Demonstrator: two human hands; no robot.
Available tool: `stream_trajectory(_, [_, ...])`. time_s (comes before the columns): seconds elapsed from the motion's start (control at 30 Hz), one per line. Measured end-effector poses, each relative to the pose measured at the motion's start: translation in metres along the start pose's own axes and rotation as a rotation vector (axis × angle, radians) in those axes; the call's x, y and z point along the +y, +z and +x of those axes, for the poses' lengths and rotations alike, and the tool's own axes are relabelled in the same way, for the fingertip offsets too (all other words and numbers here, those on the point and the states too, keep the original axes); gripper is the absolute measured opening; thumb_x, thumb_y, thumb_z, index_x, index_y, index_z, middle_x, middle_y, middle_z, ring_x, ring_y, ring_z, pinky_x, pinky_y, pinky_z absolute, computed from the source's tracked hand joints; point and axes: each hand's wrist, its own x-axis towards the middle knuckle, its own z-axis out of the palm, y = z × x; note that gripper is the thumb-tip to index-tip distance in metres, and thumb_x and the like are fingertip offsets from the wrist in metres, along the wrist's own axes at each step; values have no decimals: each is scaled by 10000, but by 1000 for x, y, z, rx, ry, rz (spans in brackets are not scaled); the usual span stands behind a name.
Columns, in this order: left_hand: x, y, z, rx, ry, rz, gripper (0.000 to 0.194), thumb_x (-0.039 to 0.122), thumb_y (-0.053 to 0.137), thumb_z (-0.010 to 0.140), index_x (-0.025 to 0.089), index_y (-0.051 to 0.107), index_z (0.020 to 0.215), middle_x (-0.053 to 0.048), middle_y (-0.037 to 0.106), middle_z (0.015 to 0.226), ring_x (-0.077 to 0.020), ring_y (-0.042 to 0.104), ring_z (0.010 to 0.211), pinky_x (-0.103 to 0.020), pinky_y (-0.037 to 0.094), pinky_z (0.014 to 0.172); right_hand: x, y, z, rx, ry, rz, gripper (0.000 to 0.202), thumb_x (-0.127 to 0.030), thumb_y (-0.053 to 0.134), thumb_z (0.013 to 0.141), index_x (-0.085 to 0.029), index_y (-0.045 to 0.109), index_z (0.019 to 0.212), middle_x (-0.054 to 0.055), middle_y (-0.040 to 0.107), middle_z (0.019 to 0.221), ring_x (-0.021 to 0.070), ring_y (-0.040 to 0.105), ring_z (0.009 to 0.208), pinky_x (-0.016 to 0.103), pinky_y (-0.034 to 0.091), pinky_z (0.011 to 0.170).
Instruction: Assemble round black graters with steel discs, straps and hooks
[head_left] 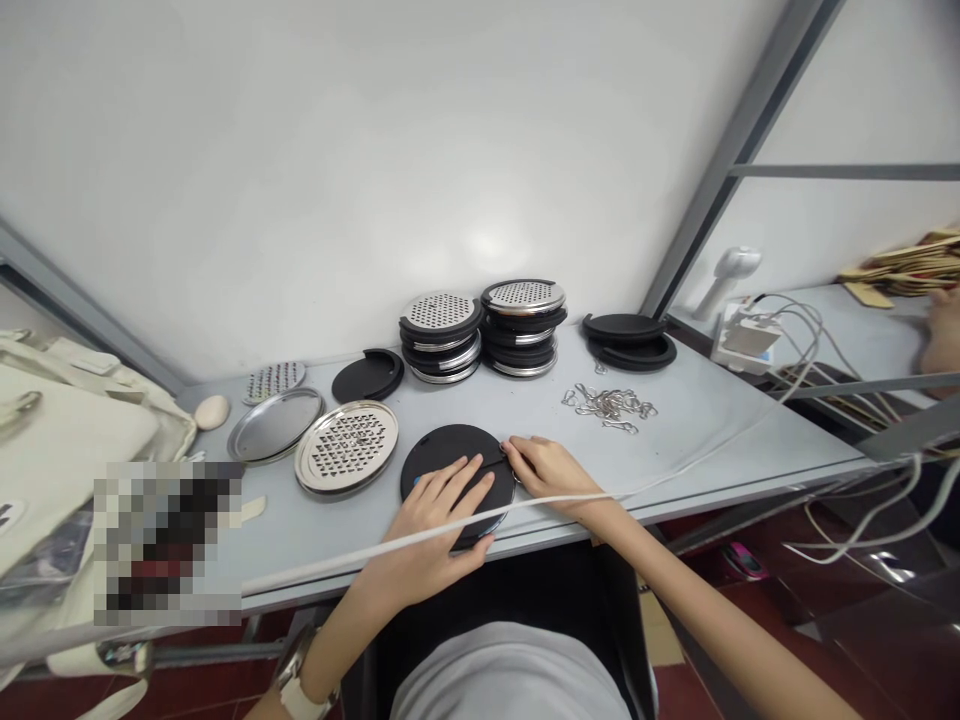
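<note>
I see the left hand (439, 508) lying over a flat, round, black disc (448, 447), its fingers straight and a little apart, the thumb near the close edge. The right hand (551, 470) has its grip nearly together at the disc's right rim, pinching a small silver wire piece (503, 447), mostly hidden. The disc rests flat on the pale grey counter (675, 430), near its front edge, broad face upward. Being round, it is equally long each way, but a thin line across it points toward the right hand
</note>
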Motion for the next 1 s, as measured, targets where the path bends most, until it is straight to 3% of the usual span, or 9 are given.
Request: stream_trajectory(1.0, [0,-1,0,14,3,-6,598,293,531,846,179,327,1397,-103,321,1453,-261,301,1328,-422,347,1037,0,0,-1,0,26,9,267,-257,335,936,-188,482,724,-14,477,591,113,430,544,230,261,566])
